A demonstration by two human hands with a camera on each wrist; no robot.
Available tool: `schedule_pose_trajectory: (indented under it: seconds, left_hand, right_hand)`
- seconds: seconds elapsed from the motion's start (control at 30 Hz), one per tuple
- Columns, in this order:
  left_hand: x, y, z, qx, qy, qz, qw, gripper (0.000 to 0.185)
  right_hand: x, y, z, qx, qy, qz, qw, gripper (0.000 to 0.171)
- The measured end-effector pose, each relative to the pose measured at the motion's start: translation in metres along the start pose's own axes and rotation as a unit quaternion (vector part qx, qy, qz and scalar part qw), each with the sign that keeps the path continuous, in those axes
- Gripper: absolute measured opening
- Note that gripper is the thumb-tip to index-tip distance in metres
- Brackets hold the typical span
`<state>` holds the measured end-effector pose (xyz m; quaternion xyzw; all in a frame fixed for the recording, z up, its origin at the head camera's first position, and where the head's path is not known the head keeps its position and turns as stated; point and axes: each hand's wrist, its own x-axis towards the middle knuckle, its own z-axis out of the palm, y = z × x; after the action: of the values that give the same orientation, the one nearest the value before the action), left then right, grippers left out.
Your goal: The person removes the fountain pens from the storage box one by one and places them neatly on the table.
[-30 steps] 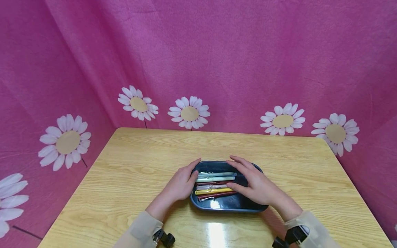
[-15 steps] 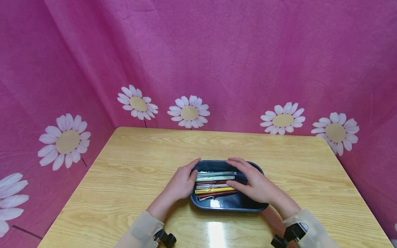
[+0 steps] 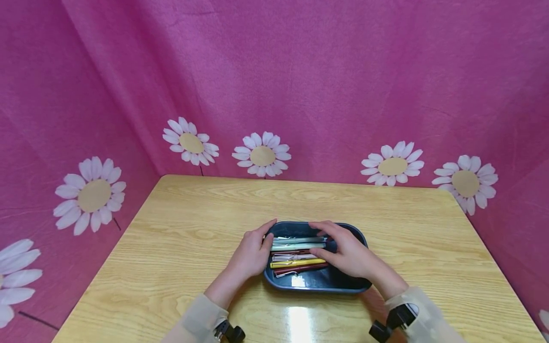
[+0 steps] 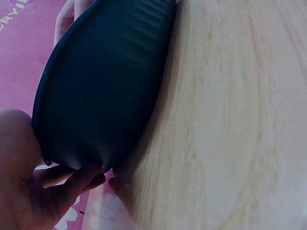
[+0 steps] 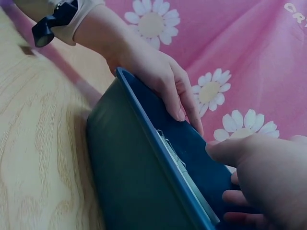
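A dark blue oblong tray [image 3: 317,287] sits on the table, several clip pens lying side by side in it. A dark red pen [image 3: 305,269] is nearest, then a yellow pen [image 3: 298,263], a pale lilac pen [image 3: 293,257], and farther back a mint pen [image 3: 298,247] and a grey-blue pen [image 3: 300,240]. My left hand [image 3: 252,252] grips the tray's left end, thumb at the rim, fingers round the outside wall in the left wrist view. Over the right part hovers my right hand [image 3: 349,252], thumb and fingers spread apart, thumb tip close to the pens' right ends.
The wooden table [image 3: 206,205] extends round the tray on all sides. Behind it and at the sides hangs a magenta cloth [image 3: 309,95] with white daisies. A small black camera [image 3: 229,331] is strapped to my left wrist, another [image 3: 392,321] to my right.
My right hand has shifted a little to the left over the tray, its fingers bending inward toward the pens. The left hand and the tray have stayed nearly in place.
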<state>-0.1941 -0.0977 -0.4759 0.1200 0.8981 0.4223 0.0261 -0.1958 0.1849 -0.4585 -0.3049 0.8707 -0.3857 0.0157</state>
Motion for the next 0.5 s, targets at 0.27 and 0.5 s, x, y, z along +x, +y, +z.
schedule_pose_trajectory:
  seconds: [0.27,0.5]
  left_hand:
    - [0.0,-0.001,0.002,-0.002,0.016,-0.004,0.9999,0.046]
    - [-0.002,-0.003,0.005,-0.027,0.019,-0.032,0.9989,0.046]
  right_hand:
    - [0.007,0.005,0.005,0.004,-0.005,-0.016,1.0,0.05]
    - [0.012,0.006,0.008,0.011,-0.033,0.0,0.999,0.038]
